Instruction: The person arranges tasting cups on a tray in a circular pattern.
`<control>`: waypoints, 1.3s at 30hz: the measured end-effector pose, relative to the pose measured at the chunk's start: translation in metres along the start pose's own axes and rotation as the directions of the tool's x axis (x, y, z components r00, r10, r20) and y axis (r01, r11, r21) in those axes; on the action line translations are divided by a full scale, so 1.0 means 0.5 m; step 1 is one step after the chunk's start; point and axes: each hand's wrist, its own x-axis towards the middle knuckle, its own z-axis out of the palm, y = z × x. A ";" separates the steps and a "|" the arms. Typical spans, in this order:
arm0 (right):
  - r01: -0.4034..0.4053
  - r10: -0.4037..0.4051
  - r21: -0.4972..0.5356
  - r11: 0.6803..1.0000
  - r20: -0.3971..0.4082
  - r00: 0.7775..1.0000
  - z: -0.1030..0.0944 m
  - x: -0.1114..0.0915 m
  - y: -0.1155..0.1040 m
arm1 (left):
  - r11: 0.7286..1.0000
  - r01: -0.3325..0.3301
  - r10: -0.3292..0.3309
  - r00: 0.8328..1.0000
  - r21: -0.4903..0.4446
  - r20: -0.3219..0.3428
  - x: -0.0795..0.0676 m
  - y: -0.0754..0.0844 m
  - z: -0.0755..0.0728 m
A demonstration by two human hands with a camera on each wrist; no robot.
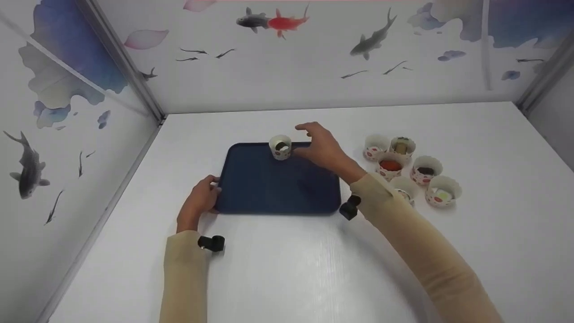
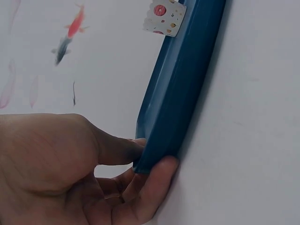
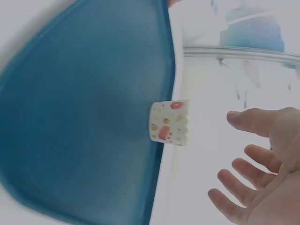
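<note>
No lettering or number is legible (in any view).

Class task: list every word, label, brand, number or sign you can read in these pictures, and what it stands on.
Readable text: none.
White paper cup with coloured print, on the dark blue rectangular tray: small pictures, no legible lettering.
Six white patterned paper cups at right: prints too small to read.
White wall: painted fish and shapes only.
</note>
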 end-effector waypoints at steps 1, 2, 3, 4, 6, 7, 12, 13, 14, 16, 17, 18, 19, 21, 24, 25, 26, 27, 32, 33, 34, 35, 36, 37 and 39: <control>0.008 -0.008 0.007 1.000 -0.004 1.000 -0.008 -0.005 0.001 | 1.000 0.000 0.000 1.000 0.002 -0.001 0.001 -0.001 0.001; 0.012 -0.012 0.008 1.000 -0.008 1.000 -0.016 -0.011 0.002 | 1.000 0.002 -0.002 1.000 0.001 -0.001 0.001 -0.001 0.001; 0.014 -0.014 0.008 1.000 -0.011 1.000 -0.024 -0.016 0.003 | 1.000 0.005 -0.005 1.000 -0.001 0.000 0.001 -0.002 0.002; 0.015 -0.015 0.008 1.000 -0.015 1.000 -0.032 -0.022 0.003 | 1.000 0.005 -0.005 1.000 -0.003 0.001 0.002 -0.002 0.003; 0.013 -0.012 0.006 1.000 -0.025 1.000 -0.049 -0.035 0.003 | 1.000 0.006 -0.006 1.000 -0.006 0.004 0.002 -0.003 0.003; 0.006 -0.006 0.004 1.000 -0.028 1.000 -0.057 -0.042 0.003 | 1.000 0.007 -0.007 1.000 -0.007 0.004 0.001 -0.002 0.003; -0.005 0.006 0.012 1.000 -0.047 0.999 -0.091 -0.078 0.001 | 1.000 0.006 -0.006 1.000 0.014 -0.005 -0.003 -0.001 0.001; -0.007 0.007 0.018 1.000 -0.048 0.999 -0.096 -0.084 0.003 | 1.000 0.007 -0.007 1.000 0.017 -0.006 -0.004 0.000 0.001; -0.007 0.008 0.025 1.000 -0.048 0.999 -0.100 -0.090 0.005 | 1.000 0.007 -0.007 1.000 0.022 -0.006 -0.004 0.000 0.000; -0.011 0.013 0.037 0.999 -0.052 0.999 -0.107 -0.101 0.013 | 1.000 0.006 -0.006 1.000 0.027 -0.008 -0.004 0.002 0.000; -0.016 0.019 0.043 0.999 -0.057 0.998 -0.111 -0.107 0.017 | 1.000 0.006 -0.005 1.000 0.028 -0.009 -0.005 0.003 0.000; -0.025 0.028 0.047 0.999 -0.064 0.998 -0.115 -0.113 0.020 | 1.000 0.006 -0.006 1.000 0.027 -0.008 -0.004 0.003 0.000; -0.033 0.037 0.046 0.998 -0.072 0.997 -0.119 -0.120 0.024 | 0.999 0.007 -0.007 1.000 0.032 -0.008 -0.004 0.004 0.000; -0.041 0.045 0.050 0.998 -0.089 0.995 -0.129 -0.135 0.031 | 1.000 0.011 -0.011 1.000 0.027 -0.003 -0.003 0.005 0.001; -0.061 0.067 0.062 0.996 -0.102 0.992 -0.148 -0.158 0.038 | 1.000 0.026 -0.026 1.000 0.004 0.015 -0.003 0.004 0.000; -0.071 0.078 0.069 0.995 -0.105 0.991 -0.156 -0.167 0.040 | 1.000 0.030 -0.030 0.999 0.001 0.018 -0.003 0.004 0.000; -0.076 0.084 0.078 0.994 -0.109 0.990 -0.164 -0.176 0.042 | 0.999 0.032 -0.032 0.999 -0.006 0.021 -0.004 0.004 0.000; -0.084 0.093 0.082 0.993 -0.114 0.989 -0.172 -0.184 0.042 | 0.999 0.032 -0.032 0.999 -0.004 0.021 -0.004 0.003 0.001; -0.081 0.092 0.072 0.994 -0.161 0.983 -0.203 -0.220 0.052 | 1.000 0.027 -0.027 0.999 0.016 0.018 -0.003 0.005 0.003; -0.080 0.091 0.067 0.995 -0.172 0.981 -0.207 -0.226 0.055 | 0.999 0.026 -0.026 1.000 0.023 0.017 -0.003 0.006 0.003; -0.082 0.092 0.065 0.995 -0.180 0.979 -0.212 -0.233 0.058 | 0.999 0.025 -0.025 1.000 0.032 0.014 -0.003 0.006 0.003; -0.088 0.099 0.068 0.994 -0.188 0.977 -0.215 -0.240 0.062 | 0.999 0.025 -0.025 1.000 0.034 0.013 -0.003 0.006 0.003; -0.099 0.111 0.073 0.992 -0.194 0.975 -0.218 -0.248 0.066 | 0.999 0.024 -0.024 1.000 0.038 0.012 -0.003 0.006 0.003; -0.109 0.123 0.079 0.991 -0.201 0.972 -0.220 -0.255 0.070 | 0.999 0.024 -0.024 1.000 0.037 0.013 -0.003 0.006 0.003; -0.116 0.132 0.083 0.990 -0.221 0.966 -0.223 -0.268 0.081 | 0.999 0.022 -0.022 1.000 0.037 0.011 -0.004 0.006 0.001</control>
